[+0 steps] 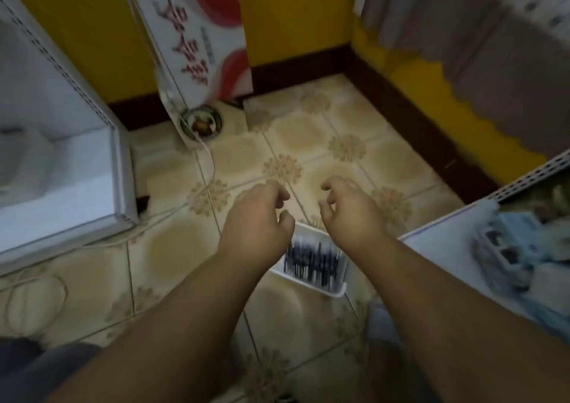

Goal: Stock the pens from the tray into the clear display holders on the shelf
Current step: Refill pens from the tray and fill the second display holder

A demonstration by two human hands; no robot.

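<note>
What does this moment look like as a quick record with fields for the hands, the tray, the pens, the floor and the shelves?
left hand: above the tray, fingers loosely curled, holds nothing
right hand: above the tray, fingers loosely curled, holds nothing
tray: white, on the floor, partly hidden by the hands
pens: dark, lying in the tray, blurred
floor: patterned tiles
shelves: white unit at left, another at right
</note>
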